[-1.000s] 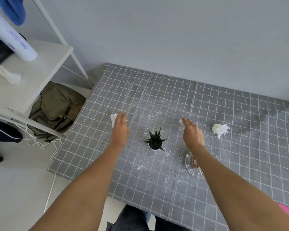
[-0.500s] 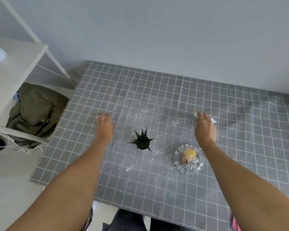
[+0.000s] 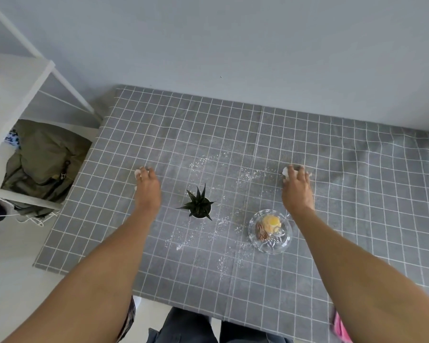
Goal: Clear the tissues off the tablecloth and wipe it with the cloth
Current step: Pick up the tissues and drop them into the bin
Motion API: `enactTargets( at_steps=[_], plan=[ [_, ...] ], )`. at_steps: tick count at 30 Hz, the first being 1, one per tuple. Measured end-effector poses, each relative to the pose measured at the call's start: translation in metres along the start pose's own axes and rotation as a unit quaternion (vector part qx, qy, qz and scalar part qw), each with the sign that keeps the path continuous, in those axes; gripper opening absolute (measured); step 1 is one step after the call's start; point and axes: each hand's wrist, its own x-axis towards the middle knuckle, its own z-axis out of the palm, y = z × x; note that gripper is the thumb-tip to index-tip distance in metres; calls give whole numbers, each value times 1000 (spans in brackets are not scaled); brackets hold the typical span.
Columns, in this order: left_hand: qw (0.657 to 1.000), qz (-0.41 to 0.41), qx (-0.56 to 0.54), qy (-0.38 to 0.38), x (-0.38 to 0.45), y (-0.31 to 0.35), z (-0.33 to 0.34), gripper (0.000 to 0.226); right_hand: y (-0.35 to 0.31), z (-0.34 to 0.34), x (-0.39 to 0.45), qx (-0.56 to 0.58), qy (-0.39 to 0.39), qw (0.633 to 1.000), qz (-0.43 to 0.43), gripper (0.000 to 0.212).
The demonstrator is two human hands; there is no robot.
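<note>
A grey checked tablecloth (image 3: 357, 199) covers the table. My left hand (image 3: 148, 188) lies left of the small plant, its fingers curled over a white tissue (image 3: 137, 172) that shows only at the fingertips. To the right, my right hand (image 3: 298, 190) presses on a crumpled white tissue (image 3: 285, 171); bits of it peek out on both sides of the fingers. A pink cloth (image 3: 341, 328) shows at the bottom right edge, partly behind my right forearm. White crumbs (image 3: 209, 235) are scattered over the middle of the tablecloth.
A small spiky potted plant (image 3: 200, 206) stands between my hands. A glass dish (image 3: 270, 231) with something yellow in it sits just below my right hand. A white shelf (image 3: 18, 95) and an olive backpack (image 3: 45, 157) are off the table's left side. A grey wall runs behind.
My right hand has moved to the right, from one small tissue onto the crumpled tissue. My left hand has stayed on its tissue. The glass dish is uncovered now.
</note>
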Motion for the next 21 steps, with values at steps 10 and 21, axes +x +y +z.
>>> enactTargets(
  at_steps=[10,21],
  plan=[
    [999,7,-31,-5,-3,-4,-3,62,-4,-1,10,-60,11,996,-62,61],
    [993,-33,-80,78,-32,-15,-54,76,-134,-17,12,-76,7,976,-206,70]
  ],
)
